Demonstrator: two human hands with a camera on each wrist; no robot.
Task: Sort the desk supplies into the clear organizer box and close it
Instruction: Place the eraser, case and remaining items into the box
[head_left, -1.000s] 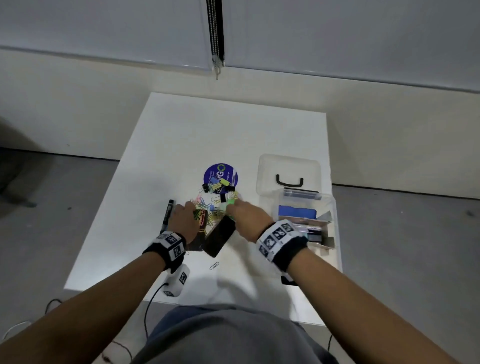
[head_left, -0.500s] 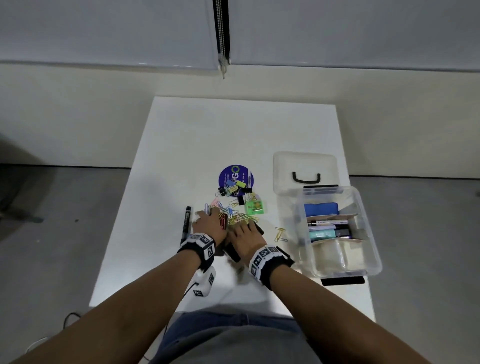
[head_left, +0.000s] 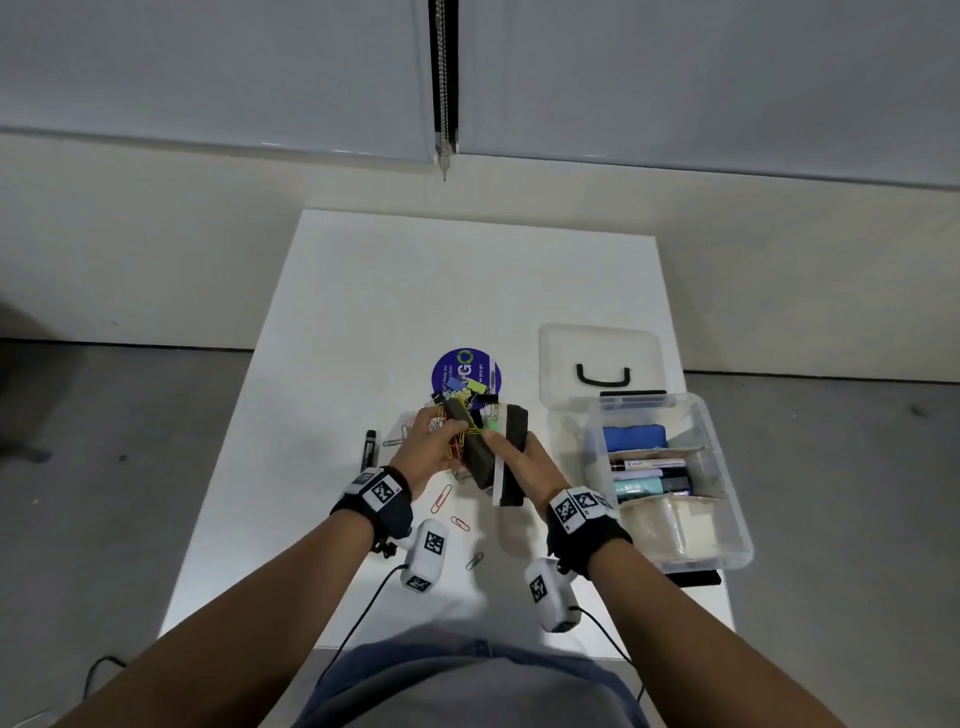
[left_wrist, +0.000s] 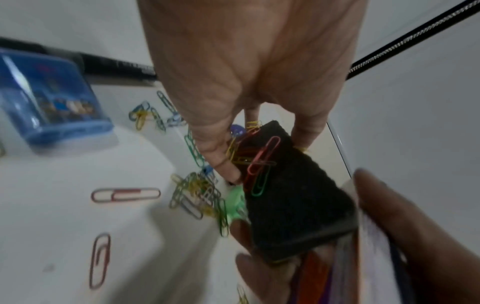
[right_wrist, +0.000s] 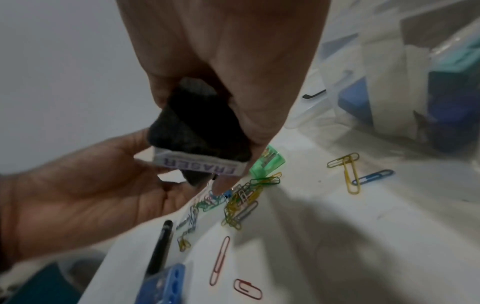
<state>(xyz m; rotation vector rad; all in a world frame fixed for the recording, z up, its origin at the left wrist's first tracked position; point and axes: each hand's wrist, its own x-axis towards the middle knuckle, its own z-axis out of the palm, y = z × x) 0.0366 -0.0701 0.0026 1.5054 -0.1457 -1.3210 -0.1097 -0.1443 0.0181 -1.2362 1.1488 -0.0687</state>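
Nearest you, loose paper clips (head_left: 440, 500) lie on the white table (head_left: 467, 291) just below your wrists, red ones and a green one apart from each other. Above them both hands are raised off the table. Your left hand (head_left: 427, 451) curls its fingers round a black eraser block (head_left: 470, 447) with coloured clips clinging to its felt face; the left wrist view shows red, green and yellow ones stuck there. Your right hand (head_left: 524, 462) grips a second eraser (head_left: 511, 457), black felt on a white base printed "ERASER", and the two blocks touch along their sides.

Under the hands sits a tangled heap of clips (right_wrist: 241, 197) beside a green sharpener (right_wrist: 267, 164). A black marker (head_left: 370, 449) lies to the left of your left hand, parallel to the table edge. A small blue case (left_wrist: 52, 96) shows in the left wrist view, near that marker.

To the right stands the clear organizer box (head_left: 727, 499), open, with its lid (head_left: 597, 358) laid flat behind it, black handle up. Inside are a blue block, pens in a middle section and a pale roll at the near end.

Further back a round blue sticker (head_left: 466, 370) carries binder clips (head_left: 467, 387). Past the table run grey floor, a pale wall and blinds with a bead chain (head_left: 443, 78).
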